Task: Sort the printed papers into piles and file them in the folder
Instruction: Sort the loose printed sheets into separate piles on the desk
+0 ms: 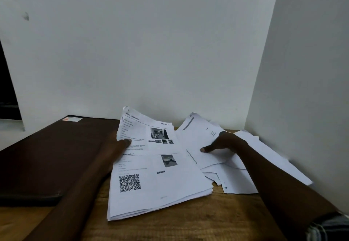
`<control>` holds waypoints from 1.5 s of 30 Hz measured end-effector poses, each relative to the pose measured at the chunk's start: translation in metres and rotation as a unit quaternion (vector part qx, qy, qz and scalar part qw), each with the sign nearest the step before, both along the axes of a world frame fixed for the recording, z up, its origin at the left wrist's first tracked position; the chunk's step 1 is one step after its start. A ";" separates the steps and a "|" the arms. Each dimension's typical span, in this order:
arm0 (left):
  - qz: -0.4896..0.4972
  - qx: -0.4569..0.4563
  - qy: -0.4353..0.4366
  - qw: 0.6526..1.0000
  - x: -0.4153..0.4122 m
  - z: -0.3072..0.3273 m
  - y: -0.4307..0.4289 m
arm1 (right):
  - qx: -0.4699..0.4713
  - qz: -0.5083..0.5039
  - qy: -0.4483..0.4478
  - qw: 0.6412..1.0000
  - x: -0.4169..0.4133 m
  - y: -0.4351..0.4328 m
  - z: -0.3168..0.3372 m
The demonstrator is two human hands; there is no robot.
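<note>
Gripping printed stack (156,174) by left edge: left hand (115,146), thumb on top. Right hand (226,142) on loose sheets (245,180); clamp cannot tell. Folder (47,155) leftward.

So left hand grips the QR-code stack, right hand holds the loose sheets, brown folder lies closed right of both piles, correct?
No: the head view shows the brown folder lying closed left of both piles. The rest holds: left hand grips the QR-code stack, right hand holds the loose sheets.
</note>
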State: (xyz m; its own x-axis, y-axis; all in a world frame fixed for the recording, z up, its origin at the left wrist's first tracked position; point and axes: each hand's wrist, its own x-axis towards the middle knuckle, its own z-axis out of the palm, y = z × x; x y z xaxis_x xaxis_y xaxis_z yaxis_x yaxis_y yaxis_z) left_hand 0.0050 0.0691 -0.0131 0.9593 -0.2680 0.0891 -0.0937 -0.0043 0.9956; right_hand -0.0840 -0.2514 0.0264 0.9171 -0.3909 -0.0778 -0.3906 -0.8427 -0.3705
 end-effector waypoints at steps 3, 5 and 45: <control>0.012 -0.002 0.004 1.000 -0.003 -0.002 0.002 | 0.055 -0.062 0.000 0.997 0.004 0.002 0.005; 0.012 -0.012 0.015 1.000 0.000 -0.003 0.003 | 0.227 -0.129 -0.054 0.964 0.004 -0.002 0.006; 0.010 -0.145 0.030 0.989 0.006 0.004 0.003 | 0.408 -0.048 -0.292 0.864 -0.060 0.077 0.013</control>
